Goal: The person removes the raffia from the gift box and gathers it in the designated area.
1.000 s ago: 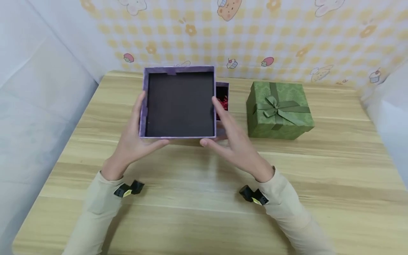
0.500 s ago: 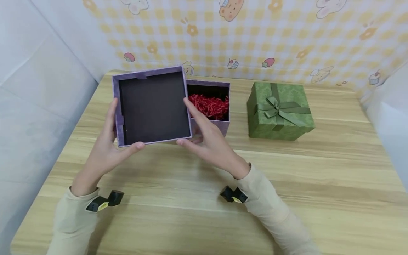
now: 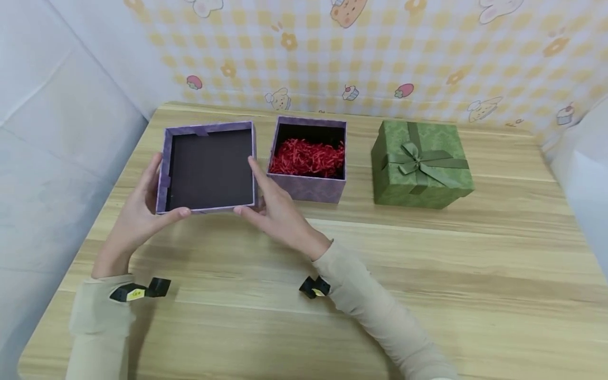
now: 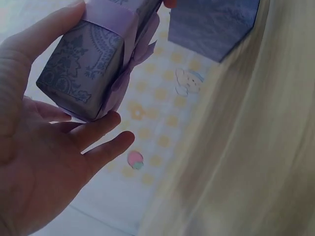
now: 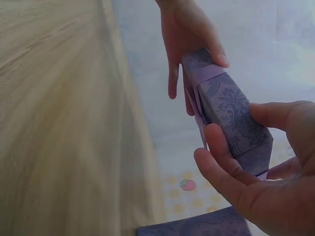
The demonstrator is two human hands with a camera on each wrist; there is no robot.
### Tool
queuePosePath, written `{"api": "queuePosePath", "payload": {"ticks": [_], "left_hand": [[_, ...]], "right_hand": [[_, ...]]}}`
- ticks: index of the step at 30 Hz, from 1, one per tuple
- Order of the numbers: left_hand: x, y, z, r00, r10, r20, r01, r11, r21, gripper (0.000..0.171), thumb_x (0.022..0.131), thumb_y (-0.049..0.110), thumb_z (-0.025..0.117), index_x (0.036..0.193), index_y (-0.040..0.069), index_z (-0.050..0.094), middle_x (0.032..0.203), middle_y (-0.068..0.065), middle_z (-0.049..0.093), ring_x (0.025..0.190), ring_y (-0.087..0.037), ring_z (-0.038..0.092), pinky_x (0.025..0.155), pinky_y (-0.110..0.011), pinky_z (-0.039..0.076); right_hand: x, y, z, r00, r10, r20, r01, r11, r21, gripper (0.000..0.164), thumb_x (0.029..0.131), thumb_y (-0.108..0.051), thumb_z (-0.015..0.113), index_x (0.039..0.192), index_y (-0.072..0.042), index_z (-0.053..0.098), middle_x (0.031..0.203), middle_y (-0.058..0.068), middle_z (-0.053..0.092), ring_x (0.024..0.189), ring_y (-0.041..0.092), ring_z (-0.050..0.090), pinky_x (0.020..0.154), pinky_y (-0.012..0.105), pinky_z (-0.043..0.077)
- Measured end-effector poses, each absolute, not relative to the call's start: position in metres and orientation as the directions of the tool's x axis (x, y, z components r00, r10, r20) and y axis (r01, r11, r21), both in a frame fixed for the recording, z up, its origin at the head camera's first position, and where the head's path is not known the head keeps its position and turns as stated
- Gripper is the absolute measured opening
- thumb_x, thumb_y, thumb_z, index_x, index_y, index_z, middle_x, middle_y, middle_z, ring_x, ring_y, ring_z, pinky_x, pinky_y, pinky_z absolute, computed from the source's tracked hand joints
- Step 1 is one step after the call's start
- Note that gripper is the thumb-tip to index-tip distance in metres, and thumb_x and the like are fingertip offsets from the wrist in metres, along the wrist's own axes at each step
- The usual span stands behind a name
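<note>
- Lid (image 3: 211, 169), purple, at the left end of the table (image 3: 427, 274): held in both hands, dark inside up toward the head camera. Both wrist views show it off the tabletop, ribbon (image 4: 110, 19) and bow on the underside.
- Left hand (image 3: 133, 219): clamped on the lid's left near corner. Thumb on the near rim, fingers round the left side and under. Thumb and fingers stand apart by the depth of the lid wall; in the left wrist view two fingertips poke out past the corner.
- Right hand (image 3: 280, 214): clamped on the lid's right near corner. Thumb on the near rim, index finger up along the right side. Right wrist view: thumb on one face, fingers bent round toward the bow side, lid pinched between.
- Box (image 3: 309, 188), purple: on the table right of the lid, uncovered, red shredded paper (image 3: 306, 158) inside. Right hand overlaps its near left corner in the head view; contact, cannot tell.
- Green box (image 3: 413, 196): farther right, lid on, green bow (image 3: 416, 163) on top, well apart from both hands.
</note>
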State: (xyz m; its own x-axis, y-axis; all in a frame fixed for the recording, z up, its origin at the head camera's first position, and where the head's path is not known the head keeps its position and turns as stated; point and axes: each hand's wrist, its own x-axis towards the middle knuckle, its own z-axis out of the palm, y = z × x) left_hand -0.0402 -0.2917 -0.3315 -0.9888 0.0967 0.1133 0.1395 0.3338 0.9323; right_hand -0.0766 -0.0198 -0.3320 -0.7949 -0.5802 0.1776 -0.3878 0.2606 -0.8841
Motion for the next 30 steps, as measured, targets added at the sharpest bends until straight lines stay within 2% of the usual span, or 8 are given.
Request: {"api": "queuePosePath", "payload": {"ticks": [5, 7, 9, 11, 12, 13, 19, 30], "left_hand": [[-0.049, -0.303, -0.343, -0.994, 0.106, 0.011, 0.053, 0.395, 0.917, 0.103, 0.077, -0.006, 0.07, 0.149, 0.034, 0.008, 0.155, -0.004, 0.008, 0.139, -0.022, 0.015, 0.097, -0.009, 0.026], [-0.052, -0.306, -0.348, -0.993, 0.111, -0.031, 0.018, 0.415, 0.91, 0.101, 0.079, -0.002, 0.07, 0.149, 0.037, 0.007, 0.155, -0.005, 0.009, 0.138, -0.022, 0.016, 0.095, -0.007, 0.027], [-0.056, -0.309, -0.353, -0.992, 0.107, -0.065, -0.01, 0.447, 0.895, 0.101, 0.08, 0.003, 0.071, 0.148, 0.039, 0.006, 0.155, -0.003, 0.009, 0.138, -0.021, 0.017, 0.094, -0.005, 0.026], [-0.06, -0.312, -0.357, -0.989, 0.11, -0.1, -0.034, 0.487, 0.873, 0.1, 0.081, 0.009, 0.072, 0.148, 0.04, 0.004, 0.155, 0.0, 0.009, 0.138, -0.02, 0.017, 0.095, -0.006, 0.026], [-0.062, -0.313, -0.359, -0.987, 0.112, -0.117, -0.045, 0.505, 0.862, 0.1, 0.081, 0.012, 0.072, 0.147, 0.04, 0.003, 0.155, 0.001, 0.009, 0.138, -0.02, 0.017, 0.098, -0.01, 0.026], [-0.064, -0.313, -0.362, -0.985, 0.117, -0.128, -0.05, 0.515, 0.856, 0.1, 0.082, 0.013, 0.072, 0.148, 0.039, 0.002, 0.155, 0.003, 0.008, 0.138, -0.02, 0.017, 0.101, -0.015, 0.025], [-0.076, -0.32, -0.371, -0.977, 0.116, -0.182, -0.093, 0.532, 0.842, 0.1, 0.082, 0.02, 0.072, 0.149, 0.036, -0.001, 0.155, -0.001, 0.008, 0.138, -0.023, 0.015, 0.107, -0.048, 0.017], [-0.1, -0.327, -0.379, -0.966, 0.151, -0.211, -0.096, 0.547, 0.832, 0.099, 0.082, 0.024, 0.071, 0.149, 0.033, -0.002, 0.155, 0.001, 0.002, 0.139, -0.023, 0.009, 0.108, -0.051, 0.012]], "right_hand": [[-0.082, -0.03, -0.344, -0.813, -0.572, 0.11, -0.344, 0.319, -0.883, 0.086, 0.089, -0.029, 0.064, 0.151, -0.018, 0.006, 0.124, 0.006, 0.046, 0.072, 0.015, 0.053, 0.063, 0.022, 0.045], [-0.084, -0.034, -0.349, -0.804, -0.589, 0.08, -0.345, 0.352, -0.87, 0.084, 0.091, -0.03, 0.061, 0.151, -0.014, 0.003, 0.134, 0.008, 0.043, 0.096, 0.015, 0.056, 0.079, 0.022, 0.045], [-0.086, -0.037, -0.354, -0.789, -0.613, 0.052, -0.354, 0.384, -0.853, 0.083, 0.094, -0.03, 0.056, 0.15, -0.01, -0.002, 0.147, 0.009, 0.03, 0.122, 0.014, 0.043, 0.096, 0.022, 0.036], [-0.088, -0.041, -0.358, -0.778, -0.628, 0.025, -0.359, 0.412, -0.838, 0.081, 0.096, -0.028, 0.051, 0.149, -0.008, -0.006, 0.155, 0.007, 0.008, 0.138, 0.012, 0.015, 0.108, 0.024, 0.018], [-0.089, -0.043, -0.36, -0.778, -0.628, 0.01, -0.352, 0.423, -0.835, 0.08, 0.097, -0.028, 0.05, 0.148, -0.007, -0.008, 0.155, 0.006, -0.002, 0.138, 0.012, 0.003, 0.109, 0.025, 0.011], [-0.089, -0.044, -0.362, -0.78, -0.625, -0.001, -0.346, 0.433, -0.832, 0.079, 0.097, -0.027, 0.049, 0.148, -0.007, -0.008, 0.155, 0.007, -0.003, 0.139, 0.012, 0.001, 0.109, 0.026, 0.01], [-0.093, -0.059, -0.369, -0.814, -0.578, -0.061, -0.29, 0.495, -0.819, 0.075, 0.099, -0.024, 0.045, 0.148, -0.005, -0.009, 0.154, 0.014, -0.003, 0.139, 0.022, 0.002, 0.109, 0.029, 0.013], [-0.102, -0.072, -0.381, -0.86, -0.504, -0.075, -0.267, 0.57, -0.777, 0.072, 0.1, -0.027, 0.042, 0.147, -0.001, -0.007, 0.153, 0.015, -0.003, 0.14, 0.023, 0.004, 0.109, 0.026, 0.012]]}}
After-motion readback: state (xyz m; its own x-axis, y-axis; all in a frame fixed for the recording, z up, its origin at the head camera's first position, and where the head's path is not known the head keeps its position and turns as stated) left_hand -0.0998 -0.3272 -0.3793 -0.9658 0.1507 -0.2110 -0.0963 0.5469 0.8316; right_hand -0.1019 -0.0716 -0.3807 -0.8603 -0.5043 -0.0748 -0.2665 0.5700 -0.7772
